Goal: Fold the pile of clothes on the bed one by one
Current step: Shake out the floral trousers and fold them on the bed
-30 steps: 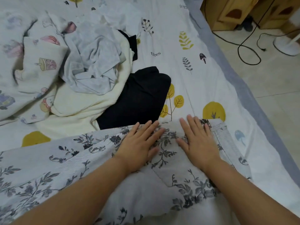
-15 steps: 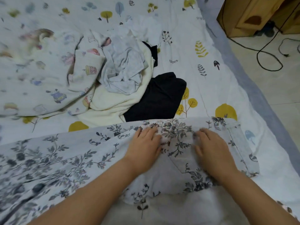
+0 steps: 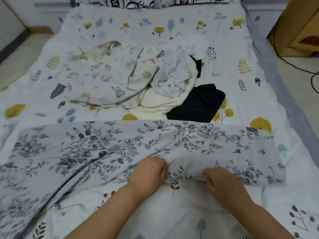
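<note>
A home bedroom: a bed with a leaf-printed sheet fills the view, patterned pillows at its head, a wooden cabinet on the tiled floor beside it, a black cable trailing nearby.

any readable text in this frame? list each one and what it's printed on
"trees" – on the bed sheet, right of the clothes pile.
"trees" – on the bed sheet near its left edge, blurred but legible.
Large black-and-white letters on the pillow at the head of the bed: cut off, unreadable.
Small print at the sheet's far right edge and bottom right corner: too blurred.
</note>
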Demonstrator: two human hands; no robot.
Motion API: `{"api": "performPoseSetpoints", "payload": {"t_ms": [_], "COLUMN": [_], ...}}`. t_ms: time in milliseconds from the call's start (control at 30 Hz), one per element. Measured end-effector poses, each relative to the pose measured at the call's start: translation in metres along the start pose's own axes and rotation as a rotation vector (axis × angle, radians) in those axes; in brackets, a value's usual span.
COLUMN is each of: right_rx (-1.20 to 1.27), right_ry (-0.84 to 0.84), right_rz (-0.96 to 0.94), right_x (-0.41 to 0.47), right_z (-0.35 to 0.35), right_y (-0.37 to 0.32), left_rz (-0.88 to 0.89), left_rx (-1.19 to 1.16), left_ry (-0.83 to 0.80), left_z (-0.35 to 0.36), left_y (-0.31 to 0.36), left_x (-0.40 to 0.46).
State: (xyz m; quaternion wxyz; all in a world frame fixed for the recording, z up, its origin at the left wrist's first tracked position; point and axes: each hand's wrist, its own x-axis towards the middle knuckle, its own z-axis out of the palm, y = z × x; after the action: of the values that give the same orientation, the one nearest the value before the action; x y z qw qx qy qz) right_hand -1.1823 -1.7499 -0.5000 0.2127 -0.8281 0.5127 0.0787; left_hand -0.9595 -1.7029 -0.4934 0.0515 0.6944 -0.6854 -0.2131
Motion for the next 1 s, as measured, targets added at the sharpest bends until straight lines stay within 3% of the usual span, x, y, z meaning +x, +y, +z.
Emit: {"api": "performPoseSetpoints", "payload": {"t_ms": [400,633,733,900,1000], "right_rx": [-0.084,-0.045,0.018,-0.061,-0.133], "right_ry": [-0.044,0.037,0.144,0.272,0.233], "right_rz": [-0.142,-0.108,-0.099,-0.148,-0.154], "right_x": [0.001,0.027,0.045,0.084,0.108], "right_z": [0.017,0.035,0.036,0.037,0.04], "right_y": [-0.102,-0.185,-0.219,-0.257,-0.269], "left_rz": [-0.253,-0.399,-0.504,-0.44,-0.397], "left_rx": [0.028,0.106,0.172,0.207,0.143], "left_ry": [0.042,0.174,0.053,-0.068,-0.067], "left_z": [-0.026,-0.037,-0.033,-0.033,-0.038], "left_y": [-0.097,-0.188,-0.227,-0.269,-0.284], "left_x": [-0.101,-0.142,-0.153,-0.156,-0.153]}}
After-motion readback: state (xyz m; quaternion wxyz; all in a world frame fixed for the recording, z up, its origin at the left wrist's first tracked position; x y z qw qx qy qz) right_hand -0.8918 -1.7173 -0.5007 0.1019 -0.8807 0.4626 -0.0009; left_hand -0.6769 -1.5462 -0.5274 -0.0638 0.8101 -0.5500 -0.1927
